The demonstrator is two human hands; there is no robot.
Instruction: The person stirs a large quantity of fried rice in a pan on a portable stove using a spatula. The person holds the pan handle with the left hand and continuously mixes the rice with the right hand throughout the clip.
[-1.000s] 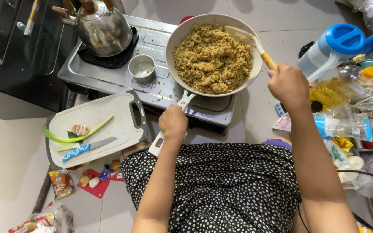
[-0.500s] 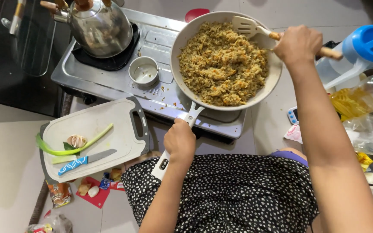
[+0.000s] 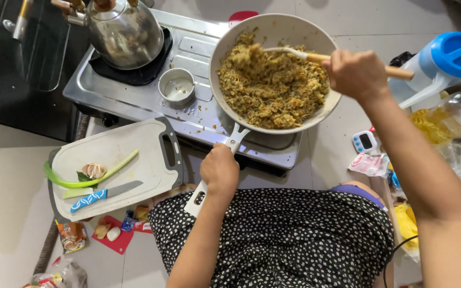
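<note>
Left hand (image 3: 220, 169): I see it at lower centre of the frame, fingers wrapped tight round the white pan handle (image 3: 217, 168), which runs down from the pan toward the spotted dress (image 3: 273, 234).
Right hand (image 3: 354, 73): upper right of the frame, fingers closed round the wooden spatula (image 3: 316, 56); its pale blade sits under a lifted clump of food.
Pan (image 3: 225, 50): pale, round, upper centre of the frame, resting on the right burner of the 2-burner steel stove (image 3: 198, 114); it is filled close to the rim with yellow-brown fried noodles or rice (image 3: 273, 93).
Risk 1, spill: I judge that food lifted this high in so full a pan could drop over the rim; crumbs already lie on the stove top.
Risk 2, pan shift: a hard push of the spatula could slide or tip the pan if the handle grip slackens.
Risk 3, burn: the right forearm crosses near the hot rim; contact is possible on a deeper stroke.
Risk 4, neighbours: the small metal cup (image 3: 177, 87) stands just beside the pan and the kettle (image 3: 124, 32) on the left burner, upper left; a swing could strike them.
Risk 5, knife: the blue-handled knife (image 3: 102, 196) lies on the white cutting board (image 3: 150, 154), lower left, near the left elbow's path.
Flame: I cannot tell whether the burner is lit.
</note>
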